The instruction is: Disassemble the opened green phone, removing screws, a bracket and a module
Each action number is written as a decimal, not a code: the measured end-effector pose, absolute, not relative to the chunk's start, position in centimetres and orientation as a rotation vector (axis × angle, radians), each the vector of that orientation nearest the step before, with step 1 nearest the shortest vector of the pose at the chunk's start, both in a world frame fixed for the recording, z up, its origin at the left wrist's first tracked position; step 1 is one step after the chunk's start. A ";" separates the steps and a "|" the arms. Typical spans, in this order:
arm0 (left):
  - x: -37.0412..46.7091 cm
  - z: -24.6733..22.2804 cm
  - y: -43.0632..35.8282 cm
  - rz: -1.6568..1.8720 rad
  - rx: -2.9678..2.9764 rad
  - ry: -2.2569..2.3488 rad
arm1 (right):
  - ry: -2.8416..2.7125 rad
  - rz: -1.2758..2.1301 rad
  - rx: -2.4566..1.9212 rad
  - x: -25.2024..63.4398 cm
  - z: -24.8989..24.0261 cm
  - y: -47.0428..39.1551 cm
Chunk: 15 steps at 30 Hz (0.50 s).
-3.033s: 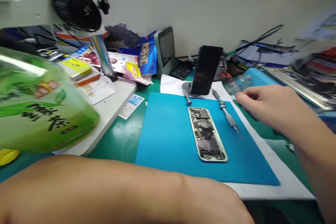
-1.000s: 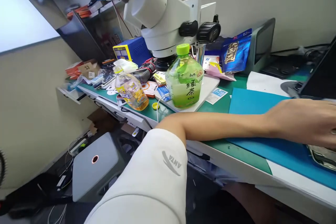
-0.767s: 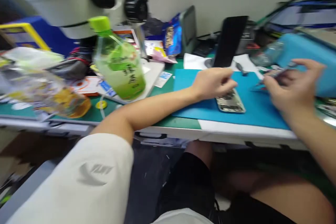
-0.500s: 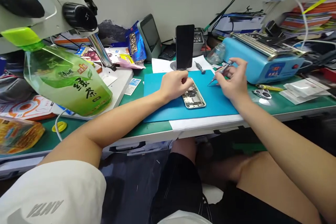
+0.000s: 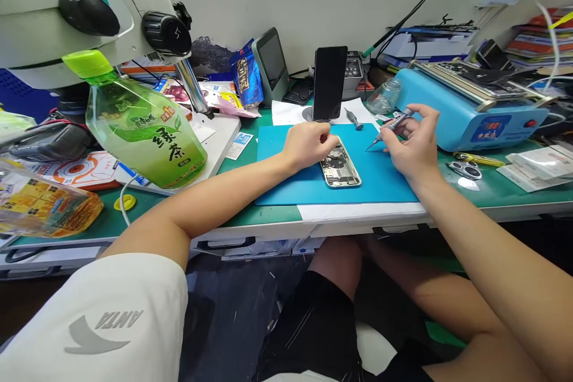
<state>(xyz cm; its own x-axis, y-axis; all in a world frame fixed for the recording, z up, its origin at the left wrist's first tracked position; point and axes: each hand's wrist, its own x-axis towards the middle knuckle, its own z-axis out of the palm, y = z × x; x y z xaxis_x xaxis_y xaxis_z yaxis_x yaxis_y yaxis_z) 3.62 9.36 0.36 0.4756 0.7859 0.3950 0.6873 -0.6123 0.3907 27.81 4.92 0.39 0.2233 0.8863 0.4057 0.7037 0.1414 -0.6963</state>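
Observation:
My right hand [image 5: 414, 140] grips a slim precision screwdriver [image 5: 390, 129] over the right part of the blue mat [image 5: 290, 185]. Its thin tip points down and left, close to the mat; I cannot tell if it touches. An opened phone [image 5: 341, 170] lies on the mat with its inner parts showing. My left hand [image 5: 308, 144] is closed at the phone's upper left edge, covering that corner. Its curled fingertips are hidden, so what they hold, if anything, does not show. Behind the mat, another screwdriver [image 5: 353, 119] lies near an upright black phone [image 5: 330, 83] on a stand.
A green tea bottle [image 5: 152, 137] stands tilted at the left, by a microscope [image 5: 111, 18]. To the right sits a blue heating machine [image 5: 465, 113], with a yellow-handled tool [image 5: 480, 159] and clear packets [image 5: 537, 164] before it. A glass jar [image 5: 385, 95] is behind my right hand.
The camera view has turned a little left, so everything appears farther right. Both hands keep nearly the same pose, and the screwdriver stays in my right hand.

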 end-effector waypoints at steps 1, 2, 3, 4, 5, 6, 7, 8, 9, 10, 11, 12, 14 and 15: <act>3.5 0.4 9.4 0.820 2.541 1.287 | -1.524 0.256 -1.608 27.8 0.4 4.9; 3.5 0.4 9.4 0.819 2.542 1.293 | -1.524 0.254 -1.607 27.8 0.4 5.0; 3.4 0.4 9.4 0.816 2.543 1.298 | -1.525 0.256 -1.606 27.8 0.4 5.0; 3.3 0.4 9.5 0.811 2.545 1.304 | -1.526 0.257 -1.606 27.9 0.4 5.0; 3.3 0.5 9.5 0.804 2.547 1.309 | -1.528 0.260 -1.605 27.9 0.4 5.0; 3.2 0.4 9.5 0.795 2.550 1.314 | -1.530 0.265 -1.606 28.0 0.3 4.9; 3.2 0.4 9.6 0.786 2.554 1.319 | -1.533 0.270 -1.606 28.0 0.3 4.9; 3.1 0.4 9.6 0.776 2.559 1.322 | -1.535 0.273 -1.606 28.0 0.3 4.9; 3.1 0.4 9.5 0.765 2.565 1.326 | -1.537 0.275 -1.605 28.1 0.3 4.9; 3.0 0.4 9.5 0.753 2.571 1.331 | -1.538 0.276 -1.604 28.1 0.2 4.9; 2.9 0.4 9.4 0.741 2.577 1.337 | -1.542 0.279 -1.602 28.1 0.2 4.9; 2.8 0.4 9.3 0.727 2.585 1.343 | -1.543 0.279 -1.600 28.1 0.2 4.9; 2.6 0.5 9.1 0.694 2.605 1.359 | -1.545 0.284 -1.598 28.0 0.3 4.9; 2.4 0.6 8.9 0.675 2.618 1.368 | -1.545 0.286 -1.597 28.0 0.3 5.0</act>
<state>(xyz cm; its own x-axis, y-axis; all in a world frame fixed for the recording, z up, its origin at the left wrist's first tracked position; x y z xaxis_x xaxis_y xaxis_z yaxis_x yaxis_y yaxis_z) 2.44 8.94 0.57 0.4947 0.8025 0.3336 0.7528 -0.5875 0.2970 27.98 4.95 0.29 0.2025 0.8970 0.3929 0.6968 0.1499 -0.7014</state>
